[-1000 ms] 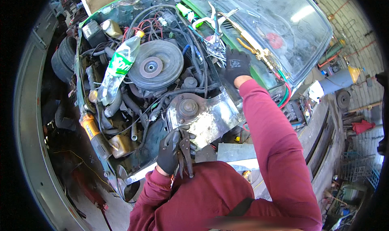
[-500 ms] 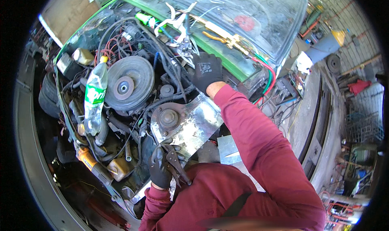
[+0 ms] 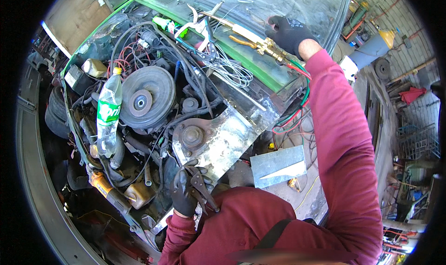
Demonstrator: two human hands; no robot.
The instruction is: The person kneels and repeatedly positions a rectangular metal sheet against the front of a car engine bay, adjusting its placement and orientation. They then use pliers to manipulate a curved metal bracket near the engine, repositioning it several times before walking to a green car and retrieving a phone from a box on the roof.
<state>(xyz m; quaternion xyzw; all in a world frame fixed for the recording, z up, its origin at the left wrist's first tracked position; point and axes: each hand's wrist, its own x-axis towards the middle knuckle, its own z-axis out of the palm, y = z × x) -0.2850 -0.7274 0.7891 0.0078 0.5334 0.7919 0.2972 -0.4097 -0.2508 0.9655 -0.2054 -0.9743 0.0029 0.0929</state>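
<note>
My left hand [image 3: 182, 193], in a dark glove, is closed around locking pliers [image 3: 200, 188] in front of my chest, beside the lower edge of a shiny metal panel [image 3: 227, 139] in the engine bay. The panel has a rusty round mount [image 3: 192, 136] bolted at its left end. Stretched far out, my right hand [image 3: 292, 35], also gloved, is over the windshield [image 3: 306, 14], just past a brass cutting torch [image 3: 267, 46]. Its fingers are bent together, and whatever is between them is hidden. A large locking clamp [image 3: 204, 30] and a loose coil of wire [image 3: 234, 72] lie left of the torch.
A clear bottle [image 3: 109, 111] stands by the round air-filter housing [image 3: 155, 93]. An orange grinder [image 3: 104, 188] lies at the left edge of the bay. Red and green hoses [image 3: 304, 86] hang from the torch. A cut metal sheet [image 3: 278, 167] sits low on the right.
My right hand has moved right and away from the wire coil, up over the windshield, uncovering the coil and a thin rod. My left hand still holds the pliers in the same place.
</note>
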